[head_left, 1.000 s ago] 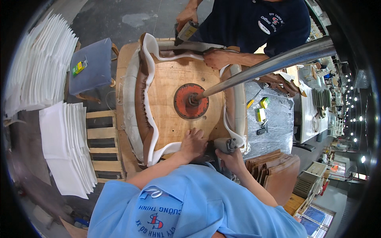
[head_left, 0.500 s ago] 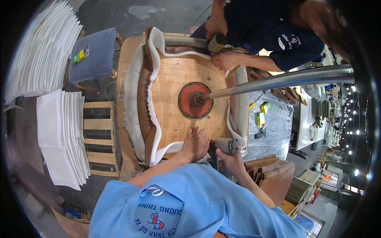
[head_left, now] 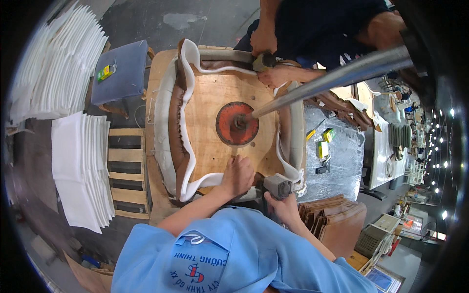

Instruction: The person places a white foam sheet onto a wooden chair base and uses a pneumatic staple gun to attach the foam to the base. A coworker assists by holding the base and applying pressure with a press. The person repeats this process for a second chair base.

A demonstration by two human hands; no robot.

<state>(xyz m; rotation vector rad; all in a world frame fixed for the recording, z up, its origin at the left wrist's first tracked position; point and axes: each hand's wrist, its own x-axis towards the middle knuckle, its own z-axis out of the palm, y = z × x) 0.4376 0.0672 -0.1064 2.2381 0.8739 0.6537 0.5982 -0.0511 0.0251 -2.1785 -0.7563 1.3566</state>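
A cushioned seat lies underside up, its bare wooden panel [head_left: 205, 107] framed by a brown cover [head_left: 177, 122] with a white padded edge [head_left: 184, 141] and grey padding outside. My left hand [head_left: 238, 175] is closed at the panel's near edge, where the cover's edge runs in under it; the fingertips are hidden. In my right hand [head_left: 282, 205] is a grey staple gun [head_left: 277, 186], gripped by its handle, with its head over the near right part of the seat edge. A red round metal plate [head_left: 237, 123] presses on the panel's middle, below a steel rod [head_left: 332, 78].
Across the seat a co-worker's hands [head_left: 273, 77] hold another staple gun [head_left: 264, 62] at the far edge. White foam sheets [head_left: 80, 166] and a blue stool [head_left: 119, 71] stand left. Brown cover pieces [head_left: 337, 219] and a plastic-covered table [head_left: 337, 161] are at right.
The view has shifted slightly. My staple gun has turned and moved a little left, and my left hand stays at the near edge. The co-worker leans lower across the far side.
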